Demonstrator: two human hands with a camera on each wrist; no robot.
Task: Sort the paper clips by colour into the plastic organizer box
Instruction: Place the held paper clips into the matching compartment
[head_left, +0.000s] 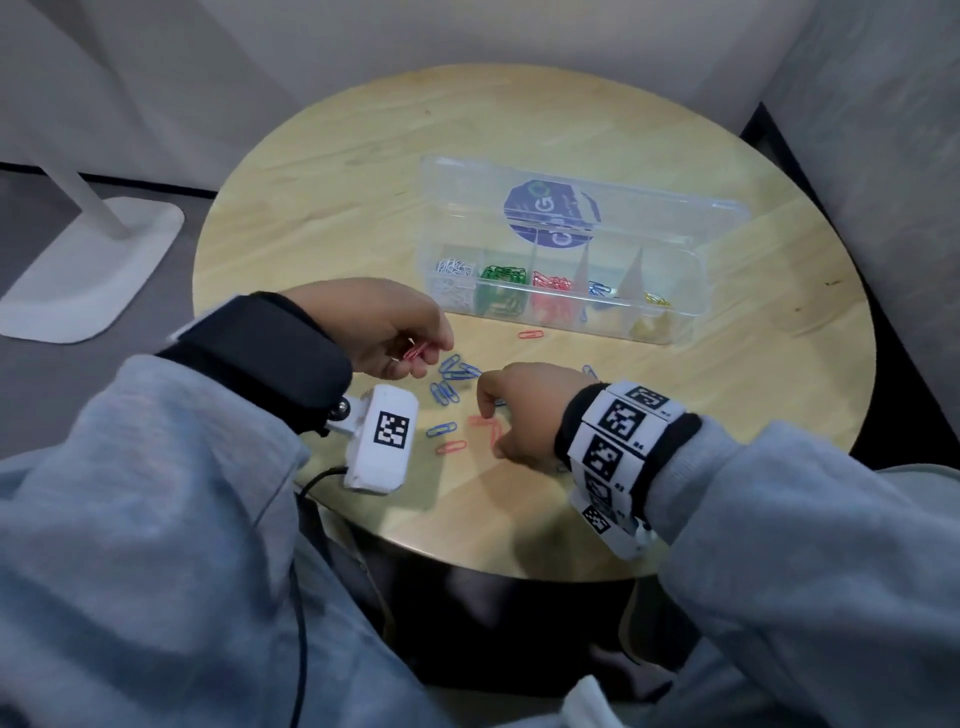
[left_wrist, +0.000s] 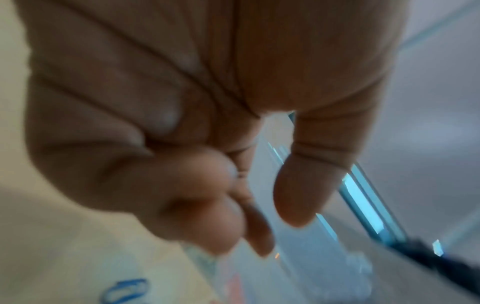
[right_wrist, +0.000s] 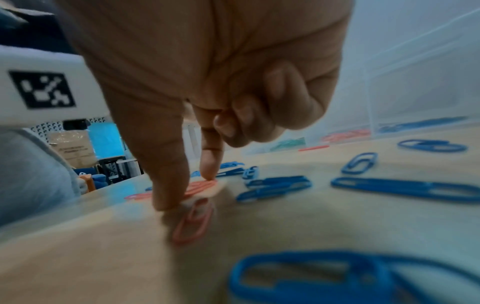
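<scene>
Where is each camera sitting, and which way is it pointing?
Head: above, facing down at table, organizer box, left hand, right hand.
Left wrist: looks along the left hand's curled fingers; blurred.
Right wrist: low over the table, along thumb and forefinger to a red clip.
Shared: head and right wrist show the blue clips.

Left hand (head_left: 395, 332): held just above the table surface, palm turned inward, fingers curled; a few red clips (head_left: 415, 354) are gripped between thumb and fingertips. Forearm covered by a grey sleeve, wrist wrapped in a black band.

Right hand (head_left: 524, 410): lowered to the surface, palm down; thumb (right_wrist: 166, 185) and index finger (right_wrist: 210, 162) are extended downward with tips set at a red clip (right_wrist: 192, 222), remaining fingers folded into the palm. Wrist banded with printed markers, forearm in a grey sleeve.
</scene>
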